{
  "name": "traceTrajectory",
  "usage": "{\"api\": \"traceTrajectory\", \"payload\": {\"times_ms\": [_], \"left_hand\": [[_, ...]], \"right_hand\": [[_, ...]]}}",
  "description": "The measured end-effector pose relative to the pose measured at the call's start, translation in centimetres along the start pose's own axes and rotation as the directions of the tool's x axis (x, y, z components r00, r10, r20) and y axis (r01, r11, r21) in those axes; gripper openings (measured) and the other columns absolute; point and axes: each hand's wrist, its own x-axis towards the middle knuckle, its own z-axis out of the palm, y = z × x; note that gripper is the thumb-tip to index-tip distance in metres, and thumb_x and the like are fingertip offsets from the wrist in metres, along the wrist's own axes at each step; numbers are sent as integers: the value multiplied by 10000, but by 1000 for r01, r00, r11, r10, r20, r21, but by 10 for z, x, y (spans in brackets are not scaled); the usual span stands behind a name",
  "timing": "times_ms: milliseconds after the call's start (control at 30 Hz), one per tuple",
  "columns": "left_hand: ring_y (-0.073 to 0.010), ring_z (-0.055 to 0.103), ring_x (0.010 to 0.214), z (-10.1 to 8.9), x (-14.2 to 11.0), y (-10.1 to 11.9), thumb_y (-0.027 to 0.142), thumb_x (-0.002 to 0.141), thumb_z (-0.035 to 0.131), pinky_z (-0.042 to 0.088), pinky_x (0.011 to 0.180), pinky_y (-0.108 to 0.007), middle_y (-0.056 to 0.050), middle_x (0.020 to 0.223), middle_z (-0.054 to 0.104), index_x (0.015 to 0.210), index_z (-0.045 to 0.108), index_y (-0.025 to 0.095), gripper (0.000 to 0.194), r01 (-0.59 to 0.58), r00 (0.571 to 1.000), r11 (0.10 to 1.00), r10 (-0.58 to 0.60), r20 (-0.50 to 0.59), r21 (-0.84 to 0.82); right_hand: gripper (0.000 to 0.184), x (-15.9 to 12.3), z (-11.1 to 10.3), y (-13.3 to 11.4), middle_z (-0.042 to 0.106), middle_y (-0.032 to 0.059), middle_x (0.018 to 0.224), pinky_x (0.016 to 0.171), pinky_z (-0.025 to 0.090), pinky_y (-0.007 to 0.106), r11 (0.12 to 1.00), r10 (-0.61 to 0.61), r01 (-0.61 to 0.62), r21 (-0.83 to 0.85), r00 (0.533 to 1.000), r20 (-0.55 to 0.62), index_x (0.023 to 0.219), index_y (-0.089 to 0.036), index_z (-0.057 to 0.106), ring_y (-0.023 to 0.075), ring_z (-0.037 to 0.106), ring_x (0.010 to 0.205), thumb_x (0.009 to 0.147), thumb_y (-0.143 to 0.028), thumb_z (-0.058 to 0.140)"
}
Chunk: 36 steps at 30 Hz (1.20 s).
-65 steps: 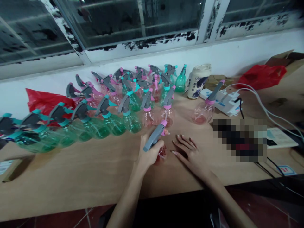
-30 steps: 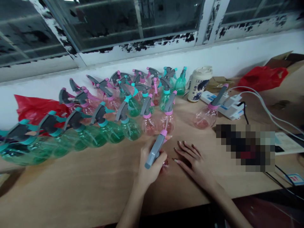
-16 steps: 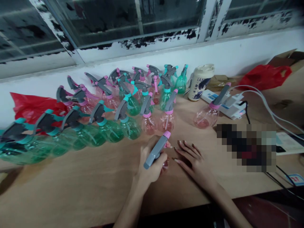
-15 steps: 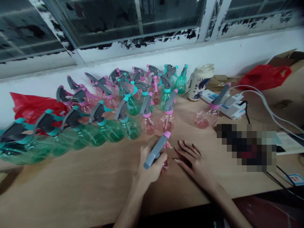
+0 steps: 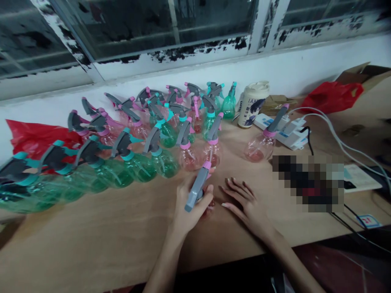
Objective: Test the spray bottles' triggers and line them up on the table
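Left grip wrapped around spray bottle, beneath sprayer head.

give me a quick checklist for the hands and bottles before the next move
1. Left hand gripping the held spray bottle: ok, closed around its upper part.
2. Right hand free: ok, palm down, holding nothing.
3. Liquid level in the held bottle: cannot tell, the hand hides most of it.
4. Gap to the pink-collared bottle behind: cannot tell, the two overlap in this view.
5. Lone pink-collared bottle apart from the held one: ok, it stands to the right, beyond the right hand.
6. Coffee cup upright: ok.
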Motion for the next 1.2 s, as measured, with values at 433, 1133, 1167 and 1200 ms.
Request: {"api": "traceTrajectory", "payload": {"times_ms": [433,1133,1167,1200], "left_hand": [[-171,639,717,39,3,9,341,718,766,545,694,-323,-50,1000,679,1226,547,222,566,-9,996,991,20,84,-132],[-211,629,999,-24,-50,-51,326,875,582,489,907,-390,-50,1034,654,1298,403,260,464,215,976,964,-218,-4,-156],[-207,635,984,-28,-58,-55,341,877,577,491,905,-382,-44,1022,657,1291,412,265,452,240,968,960,-249,-41,-143],[-206,644,965,-32,-65,-58,354,873,579,499,893,-373,-36,999,662,1284,417,270,450,250,963,959,-260,-65,-133]], "right_hand": [[689,-1,-28,-49,555,133,1260,956,471,482,883,140,-116,456,990,-20,1350,-220,348,297,545,1159,783,-474,646],[783,66,-76,51,607,237,1132,840,507,515,979,95,-134,-153,967,-238,1184,-86,499,382,580,1074,736,-728,491],[775,69,-75,51,624,231,1102,790,527,504,977,112,-151,-151,964,-240,1189,-90,488,376,607,1030,742,-723,493],[760,72,-75,51,642,221,1062,737,540,494,974,131,-170,-150,961,-243,1189,-95,480,369,633,972,750,-714,495]]}}
